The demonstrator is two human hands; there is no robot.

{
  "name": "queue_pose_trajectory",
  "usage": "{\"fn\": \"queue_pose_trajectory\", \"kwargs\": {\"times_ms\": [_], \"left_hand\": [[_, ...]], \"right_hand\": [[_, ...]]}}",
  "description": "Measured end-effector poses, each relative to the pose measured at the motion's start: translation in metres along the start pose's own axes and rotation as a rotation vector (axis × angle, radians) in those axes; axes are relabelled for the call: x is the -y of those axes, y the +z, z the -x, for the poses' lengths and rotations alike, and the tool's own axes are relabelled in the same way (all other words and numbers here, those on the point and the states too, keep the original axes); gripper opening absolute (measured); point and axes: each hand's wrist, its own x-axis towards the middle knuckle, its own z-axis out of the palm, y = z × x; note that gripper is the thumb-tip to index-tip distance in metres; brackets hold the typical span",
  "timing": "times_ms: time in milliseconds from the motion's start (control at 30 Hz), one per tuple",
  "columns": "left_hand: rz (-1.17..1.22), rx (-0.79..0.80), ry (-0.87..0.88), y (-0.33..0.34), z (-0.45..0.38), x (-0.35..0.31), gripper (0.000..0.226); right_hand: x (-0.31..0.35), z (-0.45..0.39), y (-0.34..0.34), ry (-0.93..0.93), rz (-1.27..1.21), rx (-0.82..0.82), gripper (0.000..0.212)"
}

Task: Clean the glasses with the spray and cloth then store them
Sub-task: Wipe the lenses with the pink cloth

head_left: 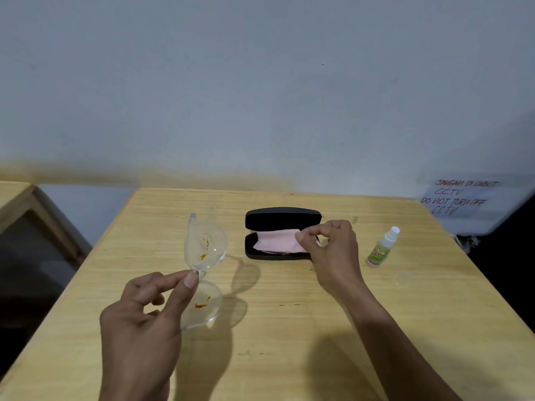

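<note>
Plainly, by item:
Left hand (144,314): pinched the bridge of the clear glasses (204,270) between thumb and fingertip, holding them above the bench (289,328) at about 7 o'clock from the case.
Glasses: turned on end, one lens above the other; both lenses carried orange smears.
Right hand (330,250): gripped the pink cloth (278,241) at its 3 o'clock edge.
Cloth: lay inside the open black case (282,218), mid-bench.
Spray bottle (382,247): stood tilted at 3 o'clock of the case, apart from the hand.
Paper sign (460,198): at 2 o'clock, handwritten.
</note>
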Motion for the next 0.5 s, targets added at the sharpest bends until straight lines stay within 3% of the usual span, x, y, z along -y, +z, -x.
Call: {"fn": "queue_pose_trajectory", "kwargs": {"times_ms": [167, 500], "left_hand": [[0.066, 0.08, -0.016, 0.014, 0.011, -0.005, 0.001], [0.027, 0.181, -0.009, 0.037, 0.041, -0.013, 0.012]], "right_hand": [[0.036, 0.024, -0.037, -0.085, -0.243, 0.103, 0.014], [0.084, 0.05, -0.081, -0.09, -0.466, 0.358, 0.011]]}}
